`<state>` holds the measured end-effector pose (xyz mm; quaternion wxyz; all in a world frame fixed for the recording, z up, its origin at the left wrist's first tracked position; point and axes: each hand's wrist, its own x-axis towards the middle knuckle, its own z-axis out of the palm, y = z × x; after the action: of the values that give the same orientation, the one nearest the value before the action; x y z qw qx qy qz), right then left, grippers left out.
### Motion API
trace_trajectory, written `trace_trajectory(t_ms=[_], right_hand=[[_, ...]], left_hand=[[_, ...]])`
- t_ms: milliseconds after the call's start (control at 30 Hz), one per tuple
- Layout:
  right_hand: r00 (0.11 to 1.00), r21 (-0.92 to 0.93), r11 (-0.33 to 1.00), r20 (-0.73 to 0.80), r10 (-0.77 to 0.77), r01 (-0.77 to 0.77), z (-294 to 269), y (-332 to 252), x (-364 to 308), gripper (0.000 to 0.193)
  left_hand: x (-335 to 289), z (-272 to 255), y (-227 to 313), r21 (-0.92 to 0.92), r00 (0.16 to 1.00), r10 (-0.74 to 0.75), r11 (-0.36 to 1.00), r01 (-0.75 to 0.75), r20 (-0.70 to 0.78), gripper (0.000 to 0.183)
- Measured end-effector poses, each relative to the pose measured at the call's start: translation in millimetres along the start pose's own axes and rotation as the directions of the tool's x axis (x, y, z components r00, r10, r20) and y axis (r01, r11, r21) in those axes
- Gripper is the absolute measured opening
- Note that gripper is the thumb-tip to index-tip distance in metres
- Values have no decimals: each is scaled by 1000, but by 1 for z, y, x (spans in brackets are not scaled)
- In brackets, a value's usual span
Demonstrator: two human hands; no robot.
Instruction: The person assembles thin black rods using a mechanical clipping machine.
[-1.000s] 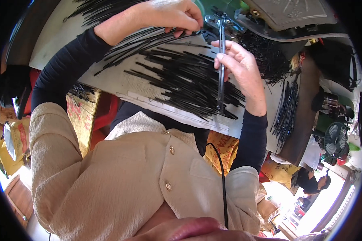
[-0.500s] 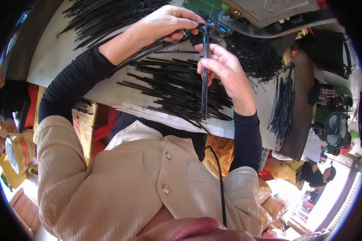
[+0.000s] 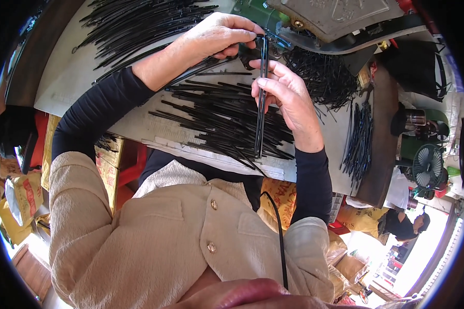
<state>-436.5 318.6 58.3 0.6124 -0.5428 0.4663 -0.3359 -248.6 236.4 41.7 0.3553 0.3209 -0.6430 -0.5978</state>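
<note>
A long, narrow, glossy black strip (image 3: 261,110) stands almost upright in the picture, over the worktable. My right hand (image 3: 286,95) is closed round its upper half, thumb on the near face and fingers behind. At the strip's top end, my left hand (image 3: 231,35) pinches with thumb and forefinger beside a small part of the green machine (image 3: 255,13); the exact contact there is hard to see. Under both hands lies a loose pile of similar black strips (image 3: 211,113), some reaching over the table's near edge.
More black strips (image 3: 139,33) are heaped at the far left. A tangle of thin black pieces (image 3: 325,77) sits right of the machine, and a bundle of strips (image 3: 358,144) lies by the table's right edge. A green fan (image 3: 428,166) stands beyond; a person (image 3: 404,225) is farther right.
The view has shifted slightly, so the table and machine sit a little differently. Both hands keep their hold on the strip, with its lower end slightly farther left.
</note>
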Motion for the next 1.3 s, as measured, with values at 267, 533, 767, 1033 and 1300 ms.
trace_trajectory(t_ms=[267,533,767,1033,1300], right_hand=[[997,63,997,-60,-51,55,3,3,2,41],[996,73,996,-67,-51,56,-2,6,6,40],[996,93,994,-77,-46,53,-1,10,6,39],[990,196,980,-142,6,22,1,12,6,30],[979,254,966,-203,-3,56,3,11,9,24]], left_hand=[[8,6,-1,-6,1000,17,1000,-17,-7,28],[16,6,-5,83,997,81,993,-82,10,28],[17,9,-4,105,998,64,992,-65,10,28],[9,8,6,136,993,-102,985,108,-52,30],[11,3,1,87,1000,-20,996,18,15,31]])
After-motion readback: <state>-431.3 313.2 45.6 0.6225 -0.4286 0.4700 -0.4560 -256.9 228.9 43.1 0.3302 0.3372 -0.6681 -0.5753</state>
